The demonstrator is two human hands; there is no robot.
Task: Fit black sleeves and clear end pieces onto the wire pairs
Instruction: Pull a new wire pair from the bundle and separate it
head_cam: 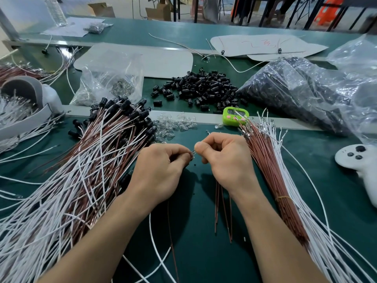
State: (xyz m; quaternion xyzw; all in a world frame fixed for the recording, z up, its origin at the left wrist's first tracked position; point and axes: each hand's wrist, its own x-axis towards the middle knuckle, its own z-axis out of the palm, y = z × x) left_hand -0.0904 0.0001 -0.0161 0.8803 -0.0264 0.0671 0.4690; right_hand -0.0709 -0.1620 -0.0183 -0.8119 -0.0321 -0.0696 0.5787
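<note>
**My two hands meet at one tiny clear piece**

On my left lies a big messy pile of finished wires (98, 152), brown and white, with black sleeves on their far ends. My left hand (161, 170) is curled up, and its fingertips pinch a small clear end piece (193, 153) just above the green table (195, 252). My right hand (224, 160) is curled too. Its thumb touches that same piece, and it grips a few thin brown wires (222, 211) that hang down under my wrist. Behind my hands sit loose clear pieces (175, 123) and, farther back, a heap of black sleeves (204, 86). On my right is a tied wire bundle (275, 170), then a white controller (359, 162).
</note>
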